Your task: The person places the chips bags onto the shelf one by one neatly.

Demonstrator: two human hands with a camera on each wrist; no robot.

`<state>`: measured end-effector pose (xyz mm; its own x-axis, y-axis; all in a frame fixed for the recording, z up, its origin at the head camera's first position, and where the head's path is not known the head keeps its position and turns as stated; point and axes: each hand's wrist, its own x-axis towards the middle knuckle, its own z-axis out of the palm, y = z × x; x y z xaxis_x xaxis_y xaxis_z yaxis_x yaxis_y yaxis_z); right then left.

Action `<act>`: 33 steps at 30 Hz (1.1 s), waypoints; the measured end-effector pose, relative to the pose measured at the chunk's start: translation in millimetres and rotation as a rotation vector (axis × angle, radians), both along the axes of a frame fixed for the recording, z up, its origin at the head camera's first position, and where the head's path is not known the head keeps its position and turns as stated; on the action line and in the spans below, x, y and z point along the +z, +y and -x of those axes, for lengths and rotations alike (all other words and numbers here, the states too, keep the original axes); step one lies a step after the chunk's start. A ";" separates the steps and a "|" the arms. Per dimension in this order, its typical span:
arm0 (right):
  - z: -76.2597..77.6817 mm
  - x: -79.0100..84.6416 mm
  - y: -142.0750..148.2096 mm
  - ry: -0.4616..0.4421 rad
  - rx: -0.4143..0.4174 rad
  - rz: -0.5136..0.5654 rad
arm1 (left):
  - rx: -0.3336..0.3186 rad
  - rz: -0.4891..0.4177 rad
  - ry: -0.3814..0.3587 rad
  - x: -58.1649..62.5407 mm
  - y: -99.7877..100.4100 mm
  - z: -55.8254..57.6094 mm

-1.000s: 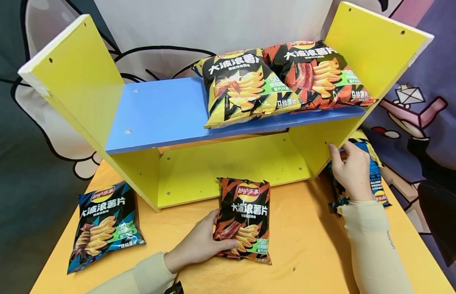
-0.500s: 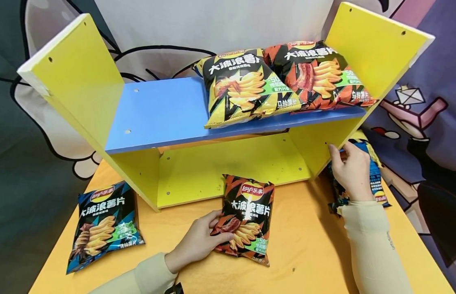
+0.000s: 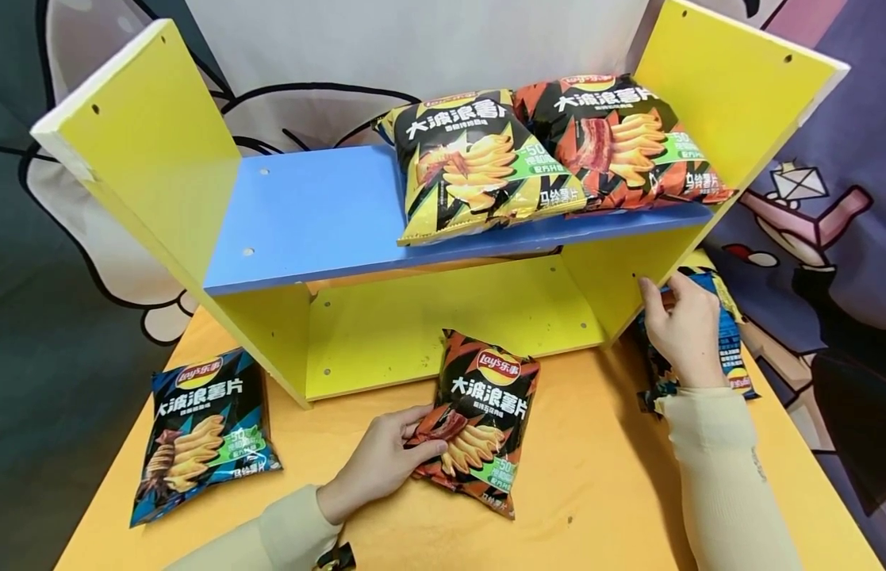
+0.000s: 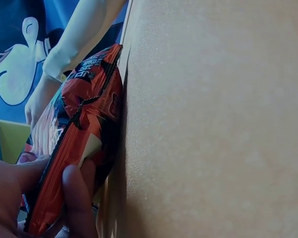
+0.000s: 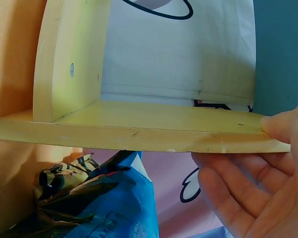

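Note:
In the head view my left hand pinches the left edge of a red-and-black potato chip bag, which is tilted in front of the shelf's lower bay. The left wrist view shows thumb and fingers on either side of the bag's crimped edge. My right hand grips the front edge of the right side panel of the yellow-and-blue shelf. From the right wrist, the thumb lies on the panel's inner face and the fingers sit behind it.
Yellow and red chip bags lie on the blue board's right half. A blue chip bag lies left of the shelf on the orange table. Another blue bag and a yellow one are beyond the right panel.
My left hand has turned the red chip bag clockwise, its top swinging to the right. My right hand has kept its grip on the shelf panel.

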<state>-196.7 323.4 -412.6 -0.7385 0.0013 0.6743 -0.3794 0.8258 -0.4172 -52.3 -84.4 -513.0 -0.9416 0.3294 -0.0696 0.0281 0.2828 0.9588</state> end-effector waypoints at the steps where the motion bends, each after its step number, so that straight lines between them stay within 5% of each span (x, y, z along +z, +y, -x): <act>1: 0.2 0.1 0.2 0.001 0.001 0.001 | -0.003 -0.010 0.001 0.2 -0.2 0.1; 13: 1.9 1.0 -1.0 0.009 -0.008 -0.008 | -0.004 -0.036 0.025 -0.9 -2.2 -0.2; 23: -0.4 -0.6 0.8 0.005 -0.008 -0.006 | 0.070 0.089 0.200 6.5 -9.0 -5.6; 33: -0.5 -0.3 0.5 0.019 -0.005 -0.015 | 0.099 0.036 0.642 23.6 -18.1 -13.8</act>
<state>-196.2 323.9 -412.9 -0.7253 -0.0047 0.6884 -0.3829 0.8338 -0.3978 -38.5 -102.5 -489.4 -0.8252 0.2469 0.5081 0.5648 0.3453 0.7495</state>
